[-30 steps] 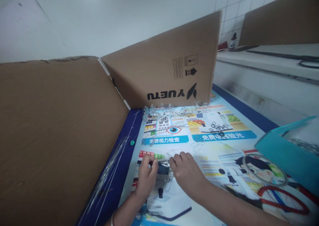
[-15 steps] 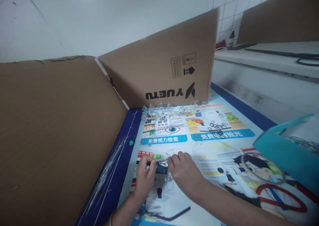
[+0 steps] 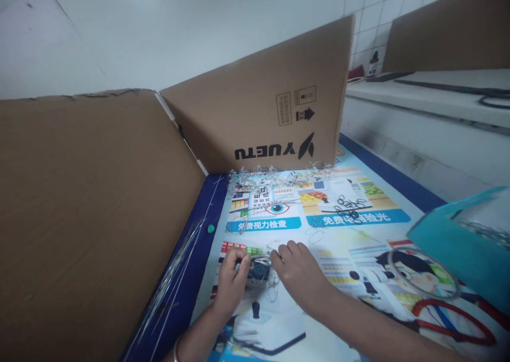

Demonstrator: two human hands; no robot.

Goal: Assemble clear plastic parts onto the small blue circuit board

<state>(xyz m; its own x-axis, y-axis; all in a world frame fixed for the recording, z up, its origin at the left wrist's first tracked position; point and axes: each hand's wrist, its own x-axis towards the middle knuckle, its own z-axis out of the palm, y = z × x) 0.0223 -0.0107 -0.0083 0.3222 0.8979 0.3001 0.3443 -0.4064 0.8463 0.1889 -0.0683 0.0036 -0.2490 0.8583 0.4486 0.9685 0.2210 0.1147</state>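
Fingers [image 3: 239, 263] of your left hand [image 3: 230, 285] are curled around one end of a small dark blue piece [image 3: 258, 270], and your right hand [image 3: 297, 274] pinches its other end with thumb and fingertips, so the piece sits pressed between both hands just above the printed mat [image 3: 358, 234]. Thin clear wire [image 3: 273, 287] loops right under your right fingertips; I judge that it could snag or slip out of the pinch if either hand twists, and the piece is small enough to skid on the glossy mat. Just beyond your fingers lies a bent wire clip [image 3: 314, 235], farther out a cluster of dark rings [image 3: 348, 207] and a line of clear bits [image 3: 274, 173] along the cardboard wall [image 3: 271, 101]. Well to your right stands a teal box [image 3: 458, 245]; something silvery shows inside it, too blurred to name.
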